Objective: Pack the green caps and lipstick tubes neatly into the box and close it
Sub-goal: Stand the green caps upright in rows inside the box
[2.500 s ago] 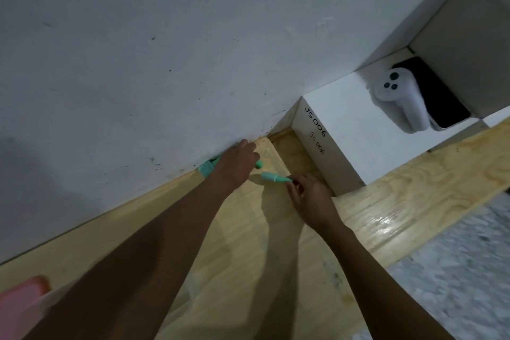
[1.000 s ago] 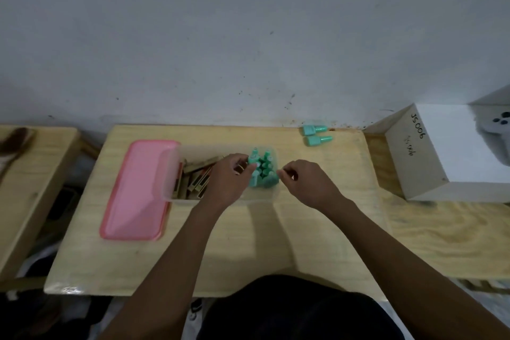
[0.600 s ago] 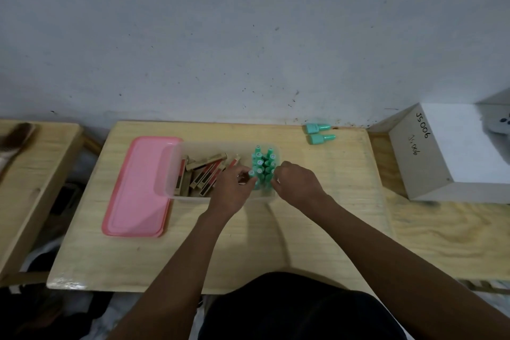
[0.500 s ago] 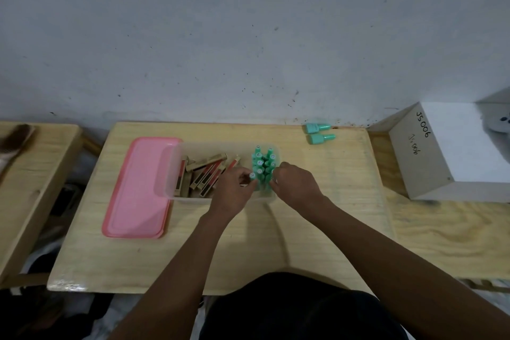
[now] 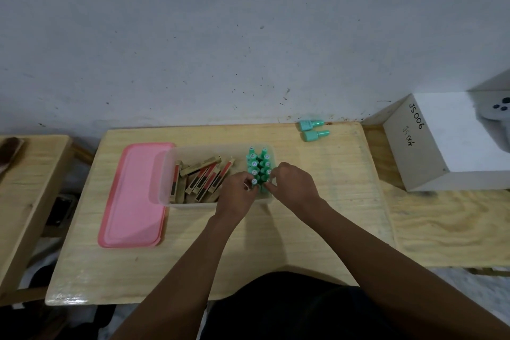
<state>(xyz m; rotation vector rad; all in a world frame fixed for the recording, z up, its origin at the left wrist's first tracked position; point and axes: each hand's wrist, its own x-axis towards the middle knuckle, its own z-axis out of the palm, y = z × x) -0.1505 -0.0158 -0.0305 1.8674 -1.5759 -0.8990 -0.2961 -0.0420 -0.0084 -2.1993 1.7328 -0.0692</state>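
Note:
A clear plastic box (image 5: pixel 165 174) stands on the wooden table (image 5: pixel 317 201). Several gold and red lipstick tubes (image 5: pixel 205 178) lie slanted in its left part. Several green caps (image 5: pixel 259 163) stand upright in two rows at its right end. My left hand (image 5: pixel 237 190) and my right hand (image 5: pixel 292 185) meet at the near end of those rows, fingertips pinching the nearest green caps. Two more green caps (image 5: pixel 313 130) lie on their sides at the table's far right edge by the wall. The pink lid (image 5: pixel 132 196) lies flat left of the box.
A white box (image 5: pixel 441 152) marked JS006 sits on a lower wooden board to the right, with a white controller (image 5: pixel 496 119) on it. Another wooden table (image 5: pixel 24 188) stands at the left. A grey wall runs directly behind.
My hands came back from the far right corner to the box and closed in on the nearest green caps. The view swung from the corner to the whole table.

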